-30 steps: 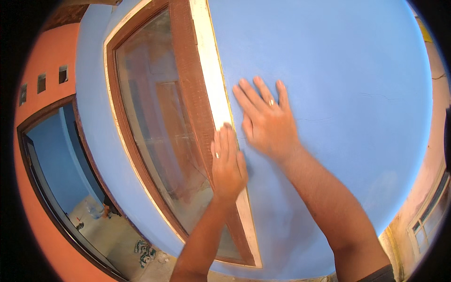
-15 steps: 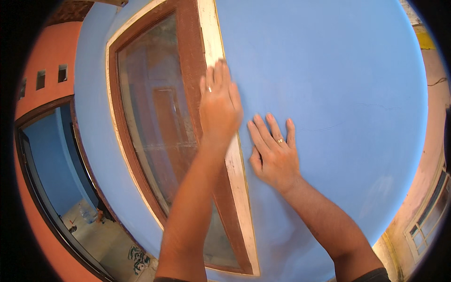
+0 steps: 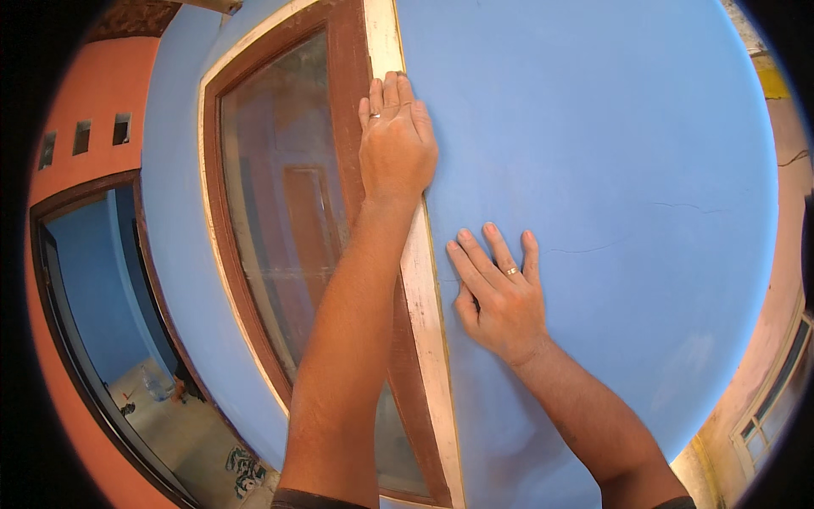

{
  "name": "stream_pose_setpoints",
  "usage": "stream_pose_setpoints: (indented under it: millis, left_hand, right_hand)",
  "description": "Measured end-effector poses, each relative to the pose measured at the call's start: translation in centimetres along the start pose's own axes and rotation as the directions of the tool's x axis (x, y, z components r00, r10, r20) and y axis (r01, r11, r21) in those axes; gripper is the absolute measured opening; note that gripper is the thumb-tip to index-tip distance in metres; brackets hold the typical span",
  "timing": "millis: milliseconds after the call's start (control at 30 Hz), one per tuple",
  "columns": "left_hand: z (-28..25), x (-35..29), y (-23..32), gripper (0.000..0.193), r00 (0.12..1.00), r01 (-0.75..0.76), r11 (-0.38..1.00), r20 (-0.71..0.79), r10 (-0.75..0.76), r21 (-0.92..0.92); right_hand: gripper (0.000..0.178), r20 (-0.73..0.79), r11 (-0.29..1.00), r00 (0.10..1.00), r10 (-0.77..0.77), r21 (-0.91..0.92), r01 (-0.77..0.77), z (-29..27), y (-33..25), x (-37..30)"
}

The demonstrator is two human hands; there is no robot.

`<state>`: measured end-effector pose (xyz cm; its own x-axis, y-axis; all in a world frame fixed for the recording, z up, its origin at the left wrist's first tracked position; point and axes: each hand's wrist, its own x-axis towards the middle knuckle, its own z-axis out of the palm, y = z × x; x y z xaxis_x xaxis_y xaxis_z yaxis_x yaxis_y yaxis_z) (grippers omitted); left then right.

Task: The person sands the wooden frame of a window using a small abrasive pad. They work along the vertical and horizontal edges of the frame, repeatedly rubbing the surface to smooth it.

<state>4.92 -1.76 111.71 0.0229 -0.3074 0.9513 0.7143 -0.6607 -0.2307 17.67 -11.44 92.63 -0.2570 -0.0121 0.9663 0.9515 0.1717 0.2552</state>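
My left hand (image 3: 396, 144) presses against the pale cream trim (image 3: 421, 293) beside the brown window frame (image 3: 346, 110). Its fingers are held together and point up, with a ring on one of them. A small dark edge peeks out at the fingertips; whatever lies beneath the palm is hidden. Lower and to the right, my right hand (image 3: 504, 301) rests open on the blue wall (image 3: 610, 153), fingers spread, also wearing a ring. Nothing shows in that hand. The trim looks worn, with patchy marks, and a thin yellowish line runs along its right edge.
Window glass (image 3: 284, 187) fills the brown frame. At the left, an open doorway (image 3: 110, 280) in an orange wall (image 3: 93, 110) shows a floor with a clear plastic bottle (image 3: 155, 386) and a patterned cloth (image 3: 244, 471). Another window (image 3: 767, 416) stands far right.
My left hand has slid upward along the trim. My right hand stays on the wall, appearing slightly lower as the view shifts a little.
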Motion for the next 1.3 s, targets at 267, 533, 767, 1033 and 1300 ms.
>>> stream_pose_setpoints:
  millis: [267,533,767,1033,1300]
  left_hand:
    - [-6.1,-16.3,5.5,0.053,0.96,0.215,0.971,0.204,-0.19,-0.109]
    - [-2.0,-6.5,2.4,0.05,0.996,0.071,0.997,0.053,-0.07,-0.029]
    - [-2.6,-9.5,3.5,0.051,0.985,0.147,0.98,0.112,-0.132,-0.133]
    - [-6.0,-16.8,4.8,0.052,0.971,0.141,0.989,0.202,-0.131,-0.037]
    - [-1.7,-5.7,0.4,0.054,0.979,0.185,0.981,0.094,-0.18,-0.053]
  right_hand:
    - [0.051,-0.034,1.0,0.999,0.012,0.025,-0.011,0.2,0.5,-0.7]
    - [0.05,-0.026,0.999,0.999,0.022,0.044,-0.021,0.4,0.9,-0.6]
    - [0.049,-0.009,0.998,0.999,0.042,0.046,-0.041,0.1,1.1,-1.1]
    - [0.05,-0.044,1.0,0.999,0.002,0.029,-0.001,0.5,0.6,-0.5]
    - [0.051,-0.021,0.999,1.0,0.02,0.029,-0.019,-0.1,0.8,-0.8]
